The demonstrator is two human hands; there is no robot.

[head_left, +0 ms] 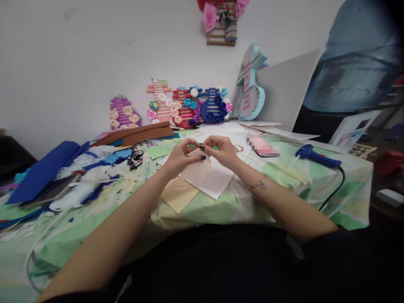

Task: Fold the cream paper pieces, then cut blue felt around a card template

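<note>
My left hand (pixel 180 158) and my right hand (pixel 223 150) meet above the table's middle, both with fingers pinched together on a thin green strip (pixel 206 146) that runs between them. Directly under the hands lies a pale pink sheet (pixel 208 176), and beside it a tan sheet (pixel 178 194). A thin bracelet (pixel 257 184) circles my right wrist.
A blue glue gun (pixel 315 156) with a black cord lies at the right. Blue felt (pixel 44 168), white scraps and brown strips (pixel 139 134) crowd the left. Small decorated guitar crafts (pixel 186 107) lean on the back wall. A white board (pixel 284 92) stands behind.
</note>
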